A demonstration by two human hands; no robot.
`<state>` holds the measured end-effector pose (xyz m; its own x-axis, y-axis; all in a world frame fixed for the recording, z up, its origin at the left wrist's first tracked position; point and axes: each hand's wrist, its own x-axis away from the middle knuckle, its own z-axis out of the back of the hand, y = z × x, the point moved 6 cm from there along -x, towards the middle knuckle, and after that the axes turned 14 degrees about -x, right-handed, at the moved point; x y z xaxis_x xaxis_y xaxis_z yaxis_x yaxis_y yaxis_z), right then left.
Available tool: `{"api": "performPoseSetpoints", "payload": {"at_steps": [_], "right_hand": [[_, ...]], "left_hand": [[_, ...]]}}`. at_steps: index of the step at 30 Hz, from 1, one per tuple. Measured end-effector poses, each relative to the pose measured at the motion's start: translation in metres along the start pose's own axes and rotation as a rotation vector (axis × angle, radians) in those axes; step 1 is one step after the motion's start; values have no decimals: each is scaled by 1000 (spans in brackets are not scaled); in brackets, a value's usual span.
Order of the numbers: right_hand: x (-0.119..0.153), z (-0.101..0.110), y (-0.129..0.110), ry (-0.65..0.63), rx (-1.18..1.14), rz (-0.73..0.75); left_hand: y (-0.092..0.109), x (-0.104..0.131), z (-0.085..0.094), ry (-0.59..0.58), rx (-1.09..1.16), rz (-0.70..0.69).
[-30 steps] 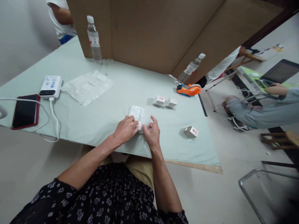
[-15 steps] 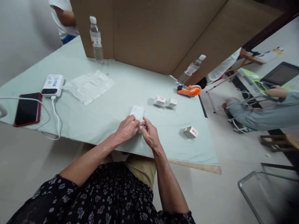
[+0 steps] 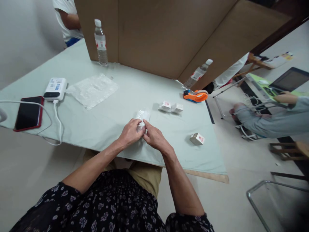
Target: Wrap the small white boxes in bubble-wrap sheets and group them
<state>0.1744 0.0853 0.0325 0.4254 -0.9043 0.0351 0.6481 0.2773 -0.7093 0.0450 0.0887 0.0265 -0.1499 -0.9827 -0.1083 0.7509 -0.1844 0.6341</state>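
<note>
A small white box in clear plastic wrap [image 3: 143, 115] lies near the table's front edge, its near end between my hands. My left hand [image 3: 131, 131] grips the wrap from the left with curled fingers. From the right, my right hand [image 3: 154, 135] pinches the near end of the same wrap, thumb and fingers close to the left fingertips. The fingers partly hide the wrap's near end. Two small wrapped boxes [image 3: 171, 107] sit side by side beyond my right hand. Farther right stands an unwrapped small box [image 3: 197, 139].
An orange tape dispenser [image 3: 196, 95] lies at the right edge. Water bottles [image 3: 100, 43] stand against a tall cardboard panel [image 3: 154, 38]. A flat plastic bag [image 3: 94, 90], white power bank [image 3: 55, 89] and phone [image 3: 29, 112] lie left. Other people sit beyond the table.
My right hand has turned and shifted slightly, its fingers now farther over the wrap. My left hand's fingers have loosened a little around the wrapped box, which stays in about the same place.
</note>
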Motion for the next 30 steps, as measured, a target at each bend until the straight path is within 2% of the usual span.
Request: {"api": "performPoseSetpoints", "payload": {"at_steps": [3,7,9,11,14,18,24,30], "right_hand": [[-1,2,3,-5,-63,11],[2,1,12,-53,-444,48],[3,7,21,22,-635,29],[2,16,36,182,-728,-43],[-4,24,61,359,-727,-240],[-26,17,78,319,-652,-436],[-60,9,82,327,-585,-459],[-72,7,81,261,-632,-437]], "left_hand": [[2,0,-4,-6,11,-21],[-4,1,-11,-24,28,-36],[-6,1,-14,-27,15,-44],[-8,1,-16,-30,1,-47],[-7,2,-16,-20,-5,-58],[1,5,-16,-29,-76,-112],[7,2,-16,-81,-174,-132],[7,1,-16,-129,-157,-120]]}}
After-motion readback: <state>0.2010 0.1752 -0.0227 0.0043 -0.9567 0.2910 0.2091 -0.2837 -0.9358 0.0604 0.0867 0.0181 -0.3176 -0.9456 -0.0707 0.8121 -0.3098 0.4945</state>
